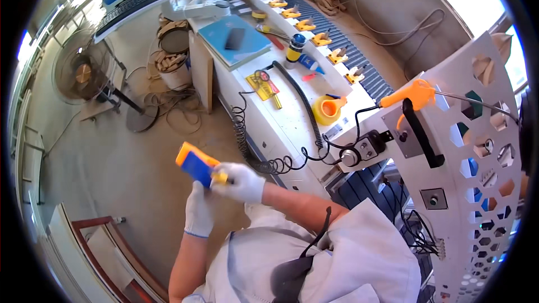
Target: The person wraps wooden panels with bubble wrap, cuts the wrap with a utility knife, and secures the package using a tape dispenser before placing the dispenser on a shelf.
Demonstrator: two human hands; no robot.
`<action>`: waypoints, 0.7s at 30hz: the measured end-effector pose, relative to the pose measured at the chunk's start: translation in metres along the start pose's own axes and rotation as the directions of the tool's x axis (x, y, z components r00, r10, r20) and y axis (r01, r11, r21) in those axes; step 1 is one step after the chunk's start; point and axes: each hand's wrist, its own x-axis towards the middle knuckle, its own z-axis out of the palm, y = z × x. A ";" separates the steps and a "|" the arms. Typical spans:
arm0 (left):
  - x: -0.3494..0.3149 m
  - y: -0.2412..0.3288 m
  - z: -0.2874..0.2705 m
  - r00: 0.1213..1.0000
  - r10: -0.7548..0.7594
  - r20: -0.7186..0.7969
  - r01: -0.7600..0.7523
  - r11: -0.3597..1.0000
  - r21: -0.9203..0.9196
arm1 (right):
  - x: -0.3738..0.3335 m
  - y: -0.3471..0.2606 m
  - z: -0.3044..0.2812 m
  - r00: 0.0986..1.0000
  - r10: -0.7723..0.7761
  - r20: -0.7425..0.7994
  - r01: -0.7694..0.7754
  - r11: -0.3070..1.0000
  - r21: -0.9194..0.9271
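A flat blue-and-orange object [196, 164], its exact kind unclear, is held in front of my body over the floor. My right hand [241, 183], in a white glove, closes round its right side. A small yellow piece [220, 178] shows at those fingers; whether it belongs to the same object I cannot tell. From below, my left hand [199, 209], also white-gloved and slightly blurred, meets the object's lower edge with its fingertips closed on it. The fingers' far sides are hidden.
The white machine bench [281, 129] carries a blue panel [233, 40], a yellow tape roll [329, 110] and a coiled black cable [240, 134]. Yellow tool holders [306, 24] line its far side. A perforated panel [449, 129] rises at right; a fan [83, 73] stands left.
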 end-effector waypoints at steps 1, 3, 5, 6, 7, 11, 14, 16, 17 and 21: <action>0.006 -0.002 0.000 1.000 -0.010 0.011 0.010 1.000 0.008 | 0.002 -0.005 -0.003 0.971 -0.212 0.108 0.230 0.953 -0.196; 0.023 -0.013 -0.007 1.000 0.002 0.028 -0.006 0.990 0.138 | -0.005 -0.015 -0.006 0.988 -0.078 0.136 0.120 0.936 -0.332; 0.025 -0.023 -0.013 0.998 0.016 0.062 -0.027 0.984 0.177 | -0.016 -0.003 -0.004 0.995 -0.087 0.044 0.096 0.963 -0.252; 0.023 -0.027 -0.007 1.000 0.007 -0.017 -0.004 0.983 0.181 | -0.019 0.002 -0.003 0.995 -0.091 -0.033 0.085 0.983 -0.165; 0.020 -0.030 -0.003 0.995 0.000 -0.098 0.018 0.983 0.184 | -0.023 0.008 -0.006 0.995 -0.089 -0.044 0.081 0.983 -0.163; 0.009 -0.033 -0.010 0.989 0.080 -0.128 -0.021 0.912 0.410 | -0.023 0.017 -0.020 0.878 0.437 -0.192 -0.432 0.899 0.071; 0.004 -0.036 -0.012 0.989 0.127 -0.082 -0.062 0.835 0.546 | -0.021 0.014 -0.027 0.853 0.499 -0.154 -0.500 0.865 0.035; 0.000 -0.030 -0.008 0.993 0.109 -0.036 -0.051 0.701 0.711 | -0.021 0.018 -0.020 0.871 0.476 -0.119 -0.474 0.879 0.049; -0.003 -0.028 -0.004 0.993 0.113 -0.044 -0.048 0.703 0.709 | -0.018 0.016 -0.017 0.872 0.477 -0.109 -0.475 0.879 0.048; -0.013 -0.028 0.000 0.969 0.248 -0.013 -0.128 0.543 0.830 | -0.007 0.013 -0.005 0.843 0.531 0.083 -0.504 0.835 -0.220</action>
